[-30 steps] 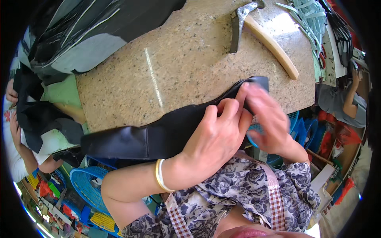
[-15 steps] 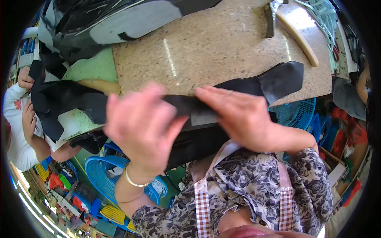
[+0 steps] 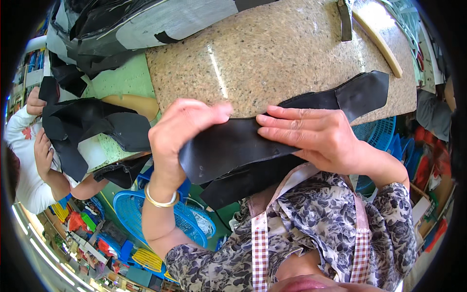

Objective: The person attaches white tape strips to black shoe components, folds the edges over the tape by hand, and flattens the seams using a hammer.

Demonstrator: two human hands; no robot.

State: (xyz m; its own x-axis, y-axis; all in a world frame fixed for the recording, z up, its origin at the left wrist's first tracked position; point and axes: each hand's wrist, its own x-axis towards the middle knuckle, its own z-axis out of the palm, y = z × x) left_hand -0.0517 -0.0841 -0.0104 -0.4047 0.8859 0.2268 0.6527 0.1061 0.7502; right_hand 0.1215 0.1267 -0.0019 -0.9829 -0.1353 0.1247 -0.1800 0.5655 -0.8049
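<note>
A long black leather piece lies across the near edge of the speckled stone slab, one flap hanging toward me. My left hand grips its left part, thumb stretched along the top edge and the other fingers mostly hidden. Pressed together, the fingers of my right hand hold the leather down at its middle, its thumb tucked low. The wider right end of the piece rests on the slab. Below the flap, more black material covers my lap.
A hammer with a metal head and wooden handle lies at the slab's far right. Black sheets with a grey patch are heaped at far left. At left a person handles black pieces. Blue baskets stand below.
My left hand, blurred before, has come down onto the leather, and the flap now spreads wider toward me. My right hand stays pressed on the piece. The whole view has shifted slightly.
</note>
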